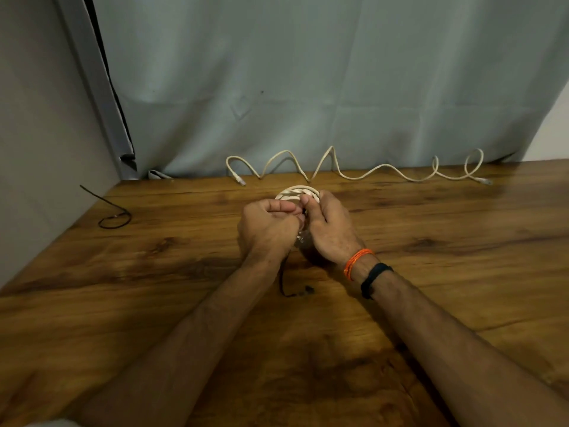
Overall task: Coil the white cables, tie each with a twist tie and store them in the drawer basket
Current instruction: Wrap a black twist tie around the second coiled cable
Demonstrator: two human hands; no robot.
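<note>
So the person's got one white cable wound into a coil [296, 192] in the middle of the wooden table [462, 272], and both hands are bunched together right on top of it. The left hand [267, 227] and right hand [330, 230] are touching each other, fingers curled in, pinching at something dark between the thumbs on the near side of the coil. Looks like the twist tie getting wrapped, though it's mostly hidden so can't say for sure. A dark strand [284, 286] trails out from under the left hand toward the person, probably the tie's loose end or a spare. Behind the coil, along the curtain [308, 72], a second white cable [354, 171] lies stretched out in wavy loops, totally uncoiled. Far left of the coil, near the table's edge, sits another twist tie [114, 218], unused. No drawer basket anywhere in view. So progress-wise I'd say roughly a third: first cable coiled and mid-tie, second cable untouched, and nothing stored yet.
</note>
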